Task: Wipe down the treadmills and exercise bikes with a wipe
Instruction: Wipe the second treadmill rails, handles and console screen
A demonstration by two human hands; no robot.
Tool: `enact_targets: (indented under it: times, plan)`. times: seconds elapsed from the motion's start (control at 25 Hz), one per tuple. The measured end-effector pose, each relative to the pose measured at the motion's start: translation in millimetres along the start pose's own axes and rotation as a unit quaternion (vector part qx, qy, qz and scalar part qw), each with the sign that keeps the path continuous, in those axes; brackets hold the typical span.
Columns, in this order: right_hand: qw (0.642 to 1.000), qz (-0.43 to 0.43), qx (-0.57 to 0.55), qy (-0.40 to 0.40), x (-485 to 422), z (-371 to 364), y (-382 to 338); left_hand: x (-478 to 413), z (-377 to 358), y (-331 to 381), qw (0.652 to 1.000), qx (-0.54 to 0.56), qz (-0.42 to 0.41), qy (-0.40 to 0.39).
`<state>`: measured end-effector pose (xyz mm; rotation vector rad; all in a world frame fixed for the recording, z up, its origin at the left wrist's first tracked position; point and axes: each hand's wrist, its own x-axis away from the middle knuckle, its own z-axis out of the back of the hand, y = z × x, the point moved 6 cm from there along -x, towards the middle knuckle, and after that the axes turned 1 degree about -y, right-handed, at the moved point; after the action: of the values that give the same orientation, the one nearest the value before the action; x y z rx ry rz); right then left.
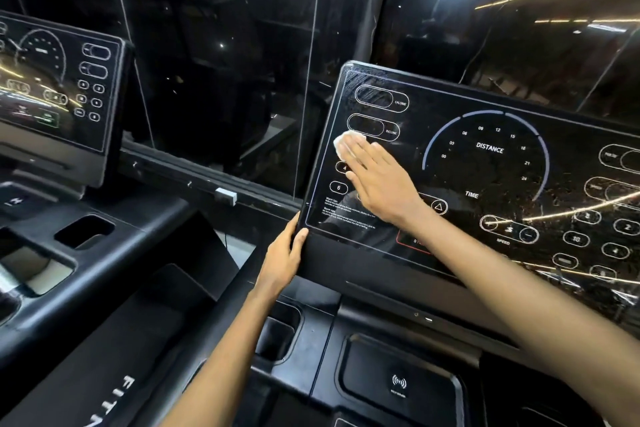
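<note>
A black treadmill console screen (485, 166) with white dials and buttons fills the right half of the view. My right hand (377, 177) lies flat on its left part, straight fingers pressing a white wipe (346, 140) against the glass; only the wipe's far edge shows past my fingertips. My left hand (285, 253) grips the screen's lower left corner, thumb on the front face and fingers behind the edge. Wet streaks show on the upper left of the screen.
A second treadmill console (55, 90) stands at the left, with its tray and cup recesses (85, 230) below. Under my arms lies the near treadmill's tray with a wireless charging pad (398, 383). Dark glass panels (225, 62) rise behind both consoles.
</note>
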<state>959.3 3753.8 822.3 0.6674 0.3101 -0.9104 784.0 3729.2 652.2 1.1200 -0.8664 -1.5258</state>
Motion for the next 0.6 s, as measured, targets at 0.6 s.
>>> enact_targets:
  times: [0.6]
  plan:
    - [0.993, -0.013, -0.117, 0.025, -16, 28, 8, 1, -2, -14, 0.999, -0.035, 0.008, 0.001]
